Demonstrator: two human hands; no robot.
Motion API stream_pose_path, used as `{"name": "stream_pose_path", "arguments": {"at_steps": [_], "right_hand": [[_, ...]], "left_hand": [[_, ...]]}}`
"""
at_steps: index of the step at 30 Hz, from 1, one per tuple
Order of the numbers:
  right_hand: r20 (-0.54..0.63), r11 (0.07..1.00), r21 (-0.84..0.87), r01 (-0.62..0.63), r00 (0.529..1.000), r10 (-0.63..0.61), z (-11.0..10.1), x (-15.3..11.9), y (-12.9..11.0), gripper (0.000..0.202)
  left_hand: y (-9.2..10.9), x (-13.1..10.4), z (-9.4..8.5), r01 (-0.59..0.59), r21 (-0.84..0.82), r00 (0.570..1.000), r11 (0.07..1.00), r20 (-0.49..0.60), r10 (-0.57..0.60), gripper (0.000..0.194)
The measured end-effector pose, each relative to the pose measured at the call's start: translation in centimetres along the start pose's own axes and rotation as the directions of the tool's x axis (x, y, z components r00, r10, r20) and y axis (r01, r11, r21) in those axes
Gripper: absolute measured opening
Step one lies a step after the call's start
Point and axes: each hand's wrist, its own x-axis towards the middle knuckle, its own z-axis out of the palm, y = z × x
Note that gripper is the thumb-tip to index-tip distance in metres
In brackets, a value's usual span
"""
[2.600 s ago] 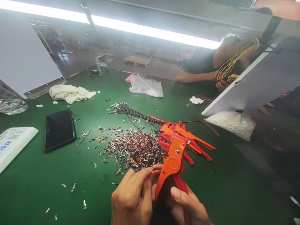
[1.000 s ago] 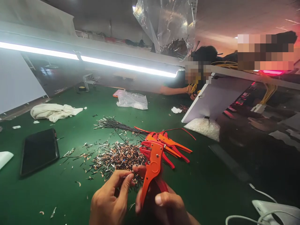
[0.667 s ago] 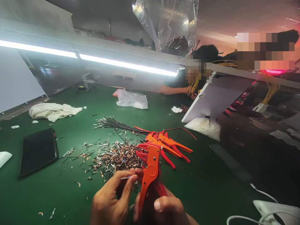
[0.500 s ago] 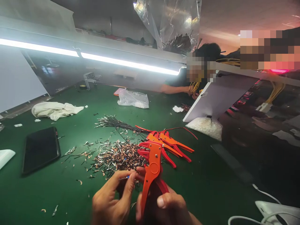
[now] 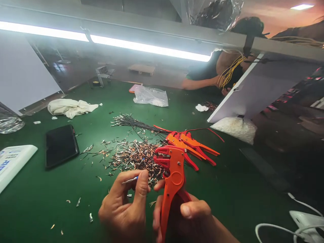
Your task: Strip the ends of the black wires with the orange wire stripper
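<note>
Just before the wire-clippings pile (image 5: 134,154), the left hand (image 5: 125,207) pinches a blue-marked metal terminal (image 5: 130,180). It has parted from the right hand (image 5: 198,212), leaving the terminal clear of the orange-and-red wire stripper (image 5: 177,168) gripped there, at the pile's right.

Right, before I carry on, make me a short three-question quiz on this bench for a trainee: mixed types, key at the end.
1. Multiple choice. What does the right hand hold?
a) the white cloth
b) an orange-and-red hand tool
c) the clear plastic bag

2. True or false? The black phone lies to the left of the heap of wire scraps.

3. Fill in the colour. The left hand pinches a slim silvery piece with a ____ part by the thumb.

Key: 1 b; 2 true; 3 blue.
</note>
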Motion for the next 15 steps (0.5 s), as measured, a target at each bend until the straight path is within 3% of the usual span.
{"name": "stream_pose_path", "arguments": {"at_steps": [5,11,15], "right_hand": [[0.017,0.998,0.060,-0.018,1.000,0.017,-0.1,0.0,0.2,0.058],[0.052,0.995,0.087,-0.051,0.998,0.046,-0.1,-0.1,0.1,0.060],[0.043,0.992,0.108,-0.067,0.997,0.062,-0.4,0.1,0.1,0.057]], "left_hand": [[0.1,0.7,-0.1,0.111,-0.174,0.993,0.978,0.065,-0.102,0.014],[-1.1,2.0,-0.4,0.301,-0.338,0.926,0.892,0.327,-0.189,0.024],[-1.1,2.2,-0.3,0.379,-0.386,0.911,0.841,0.317,-0.266,0.023]]}}
